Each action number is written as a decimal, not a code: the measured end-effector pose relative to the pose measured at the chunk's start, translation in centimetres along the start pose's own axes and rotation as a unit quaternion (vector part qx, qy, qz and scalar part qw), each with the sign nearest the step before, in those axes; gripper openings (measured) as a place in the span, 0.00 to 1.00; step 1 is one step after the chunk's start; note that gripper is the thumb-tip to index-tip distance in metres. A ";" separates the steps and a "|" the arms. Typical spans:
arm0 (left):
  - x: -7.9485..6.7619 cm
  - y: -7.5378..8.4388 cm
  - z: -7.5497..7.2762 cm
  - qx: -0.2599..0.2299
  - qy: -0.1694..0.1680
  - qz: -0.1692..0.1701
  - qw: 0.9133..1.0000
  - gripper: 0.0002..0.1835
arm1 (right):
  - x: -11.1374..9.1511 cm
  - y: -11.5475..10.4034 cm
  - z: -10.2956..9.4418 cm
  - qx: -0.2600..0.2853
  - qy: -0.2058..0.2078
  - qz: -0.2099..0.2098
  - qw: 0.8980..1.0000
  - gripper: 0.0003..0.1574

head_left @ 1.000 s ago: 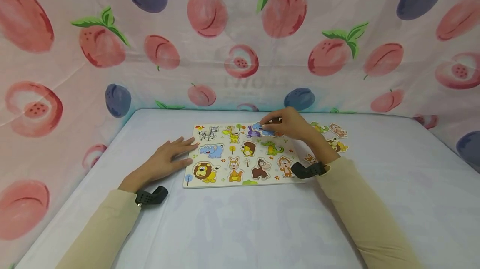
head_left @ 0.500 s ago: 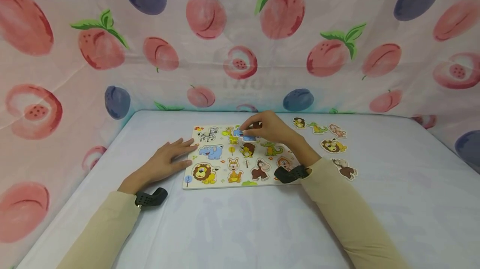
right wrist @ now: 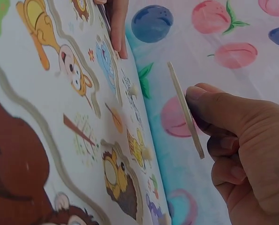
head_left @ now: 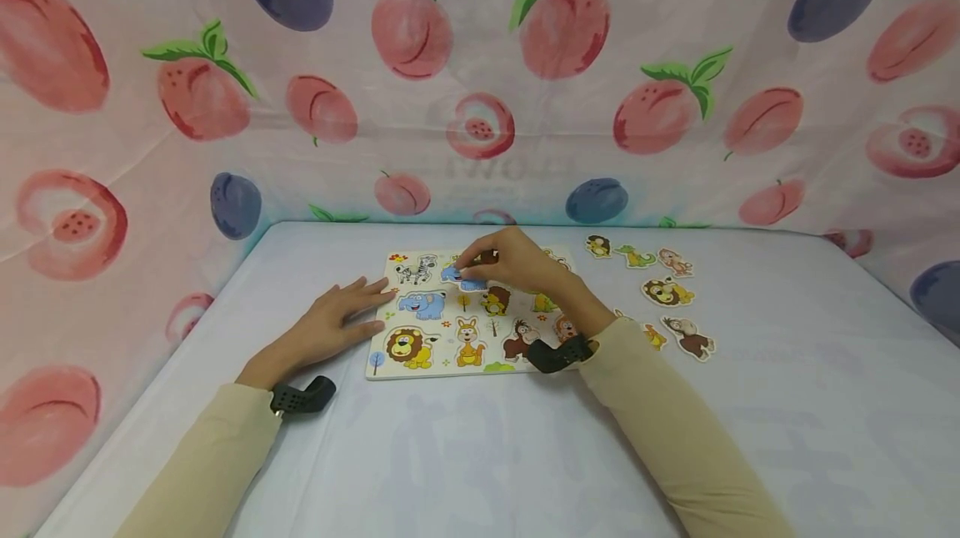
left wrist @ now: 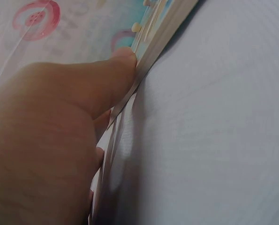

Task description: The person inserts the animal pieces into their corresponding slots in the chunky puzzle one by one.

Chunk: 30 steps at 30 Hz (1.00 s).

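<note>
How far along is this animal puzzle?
Done: zebra, giraffe and purple animal look seated, with pegs on them in the right wrist view. In hand: the right hand pinches the elephant piece above the board. Remaining: hedgehog, crocodile, monkey, lion, kangaroo and gorilla pieces lie loose on the table, right of the board. The top right spot is mostly hidden.

Loose animal pieces [head_left: 668, 292] lie right of the puzzle board [head_left: 446, 344]
</note>
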State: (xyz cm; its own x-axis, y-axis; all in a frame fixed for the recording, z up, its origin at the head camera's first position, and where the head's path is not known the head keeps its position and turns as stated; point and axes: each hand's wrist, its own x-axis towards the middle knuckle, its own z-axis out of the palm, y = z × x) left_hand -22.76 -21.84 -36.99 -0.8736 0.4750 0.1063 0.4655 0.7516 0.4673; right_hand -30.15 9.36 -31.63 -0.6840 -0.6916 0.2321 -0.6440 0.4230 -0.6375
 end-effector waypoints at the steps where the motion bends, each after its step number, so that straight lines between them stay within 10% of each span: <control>1: 0.0 0.0 0.0 0.000 0.000 0.000 1.000 0.30 | 0.1 -0.1 0.2 0.006 -0.003 0.000 1.000 0.07; 30: 0.1 0.0 0.0 0.000 0.001 0.007 1.000 0.29 | 2.7 -0.8 4.2 0.036 -0.013 0.007 0.999 0.07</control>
State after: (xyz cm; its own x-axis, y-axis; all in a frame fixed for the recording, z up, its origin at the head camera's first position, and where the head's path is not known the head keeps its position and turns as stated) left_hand -22.83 -21.85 -36.98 -0.8669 0.4850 0.1150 0.4783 0.7443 0.4661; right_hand -30.04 4.73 -33.55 -0.6833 -0.7011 0.2039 -0.6071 0.3904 -0.6921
